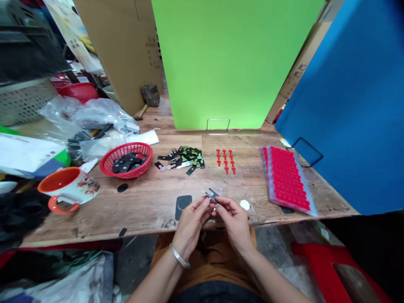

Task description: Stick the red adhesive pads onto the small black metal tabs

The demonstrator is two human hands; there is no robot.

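Close to the table's front edge, my left hand pinches a small dark slotted metal plate between its fingertips. My right hand meets it there, its fingers closed at the plate's lower right side; fingers partly hide what lies between them. Beyond the hands lies a loose pile of similar metal plates, some reflecting green. To the right of that pile, small red T-shaped pieces are laid out in columns on a clear sheet. A dark pad lies beside my left hand.
A red basket with dark plates stands left, near an orange-and-white mug. Sheets of red pieces lie right. A green board and a blue board stand behind. A white disc lies by my right hand.
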